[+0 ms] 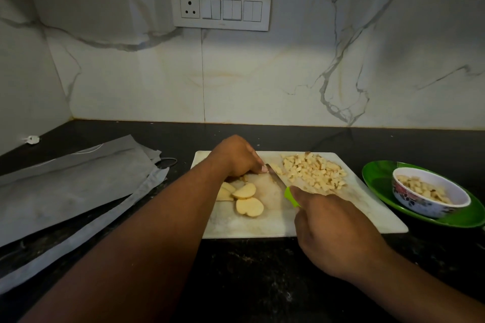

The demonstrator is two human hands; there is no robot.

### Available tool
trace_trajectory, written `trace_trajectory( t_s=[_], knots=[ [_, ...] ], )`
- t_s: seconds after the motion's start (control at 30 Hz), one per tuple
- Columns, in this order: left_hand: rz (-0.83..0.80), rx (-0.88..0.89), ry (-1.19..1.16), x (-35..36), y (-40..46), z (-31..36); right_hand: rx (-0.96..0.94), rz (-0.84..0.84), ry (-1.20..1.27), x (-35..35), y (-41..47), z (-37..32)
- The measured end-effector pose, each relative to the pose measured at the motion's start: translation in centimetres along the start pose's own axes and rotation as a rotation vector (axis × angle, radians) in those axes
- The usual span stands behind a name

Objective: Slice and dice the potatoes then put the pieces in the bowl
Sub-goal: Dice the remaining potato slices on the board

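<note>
Potato slices [246, 199] lie on the cutting board [367, 212] at 6 o'clock of the left hand [236, 156], whose curled grip pins a piece, while the right hand [333, 231] grips the knife [282, 183].

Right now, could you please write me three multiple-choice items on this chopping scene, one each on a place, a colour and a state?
1. Where does the bowl stand?
A. On the green plate
B. On the cutting board
C. On the grey bags

2. What colour is the knife's handle?
A. Black
B. Red
C. Green

3. What state are the potato slices near the left hand in?
A. Already diced
B. Sliced, not yet diced
C. Whole

Answers:
1. A, the bowl sits on the green plate, right of the cutting board.
2. C, a green knife handle shows above the right hand.
3. B, flat potato slices lie beside the left hand, apart from the diced pile.
</note>
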State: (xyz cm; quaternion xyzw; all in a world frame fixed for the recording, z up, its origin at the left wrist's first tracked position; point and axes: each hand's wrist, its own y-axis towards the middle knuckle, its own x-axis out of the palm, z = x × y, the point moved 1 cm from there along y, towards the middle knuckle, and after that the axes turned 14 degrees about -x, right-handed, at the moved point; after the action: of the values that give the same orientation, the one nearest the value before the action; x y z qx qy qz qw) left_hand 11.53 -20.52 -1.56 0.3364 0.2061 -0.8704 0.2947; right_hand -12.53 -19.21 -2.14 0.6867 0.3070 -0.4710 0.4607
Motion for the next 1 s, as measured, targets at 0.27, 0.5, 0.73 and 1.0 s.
trace_trajectory(
  t_s=[0.27, 0.5, 0.73, 1.0],
  knots=[
    [-0.003, 0.055, 0.01, -0.2, -0.5, 0.0, -0.001, 0.045, -0.043, -2.0, -2.7, -0.5],
    [0.024, 0.084, -0.045, -0.6, -1.4, -0.6, 0.059, 0.164, -0.026, -0.8, 2.4, 0.1],
    [0.123, 0.108, -0.213, -1.7, -1.4, -0.8, -0.035, 0.074, -0.05, 1.1, 2.4, -1.1],
    [-0.262, 0.133, 0.048, -4.0, -3.6, -1.0, 0.064, -0.044, -0.141, 0.8, 1.7, -0.9]
  ],
)
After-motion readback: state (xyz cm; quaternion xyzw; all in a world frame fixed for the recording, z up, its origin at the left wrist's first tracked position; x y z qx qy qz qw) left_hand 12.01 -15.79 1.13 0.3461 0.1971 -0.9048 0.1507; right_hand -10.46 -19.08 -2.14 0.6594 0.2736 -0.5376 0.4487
